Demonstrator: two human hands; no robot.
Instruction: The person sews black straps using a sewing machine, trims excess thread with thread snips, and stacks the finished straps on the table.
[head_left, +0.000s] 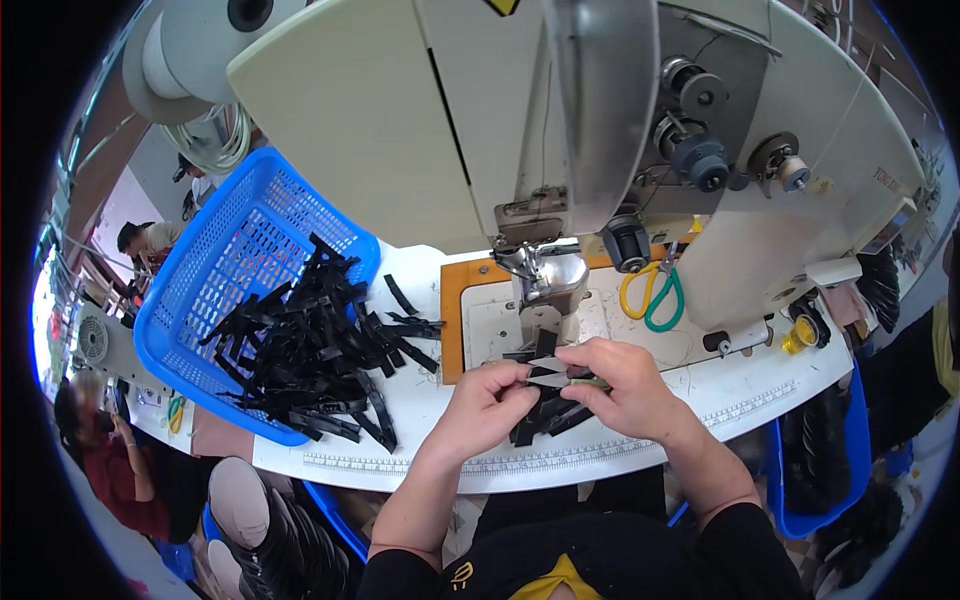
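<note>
Here, label by label:
Left hand (487,398): fingers curled in, thumb and forefinger pinched together on the near end of a small black strap piece with pale pointed tips (546,372).
Right hand (618,382): fingers bent and closed, pinching the same strap piece from the other side; both hands meet just in front of the presser foot.
Strap piece: held between both hands above the pale sewing table (740,395), over a few loose black strips (548,415) lying under the palms.
Machine: large cream industrial sewing machine (420,110) looms over the hands, its metal foot (545,285) just beyond the fingers.
Basket: blue perforated plastic basket (225,260) to the left, tipped, spilling a heap of black straps (310,345) onto the table.
Scissors: yellow-and-green-handled scissors (652,295) right of the foot, near the right hand.
</note>
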